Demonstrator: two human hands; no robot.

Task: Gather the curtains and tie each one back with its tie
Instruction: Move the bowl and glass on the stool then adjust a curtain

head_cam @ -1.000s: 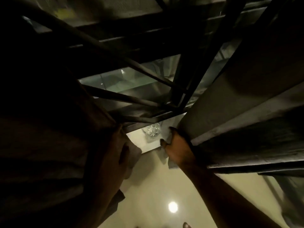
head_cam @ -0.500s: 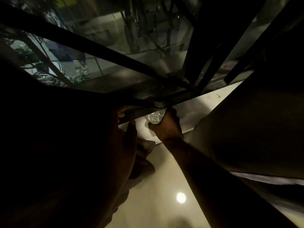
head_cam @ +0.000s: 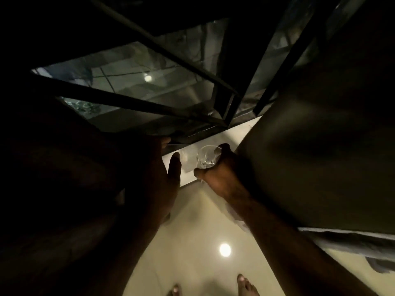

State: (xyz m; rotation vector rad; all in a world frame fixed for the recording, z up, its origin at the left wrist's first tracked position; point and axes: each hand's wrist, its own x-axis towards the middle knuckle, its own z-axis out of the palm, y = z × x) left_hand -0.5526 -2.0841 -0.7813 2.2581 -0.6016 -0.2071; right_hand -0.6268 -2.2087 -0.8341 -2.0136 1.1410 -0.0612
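It is very dark. The left curtain [head_cam: 64, 167] is a dark mass bunched at the left, and my left hand [head_cam: 158, 178] lies against its inner edge with the thumb spread and the fingers reaching toward the window frame. The right curtain [head_cam: 320, 146] hangs as a broad dark panel at the right. Just beside its edge, my right hand [head_cam: 218, 176] grips a clear drinking glass [head_cam: 205, 157] over the white window sill [head_cam: 235, 133]. I see no curtain tie.
Dark window bars [head_cam: 136, 103] and glass panes fill the upper middle. Below the sill is a glossy pale floor [head_cam: 192, 242] with a lamp reflection. My bare toes [head_cam: 245, 285] show at the bottom edge.
My right hand left the right curtain's edge, moved to the sill and took hold of the glass. My left hand stayed at the left curtain, its thumb now spread.
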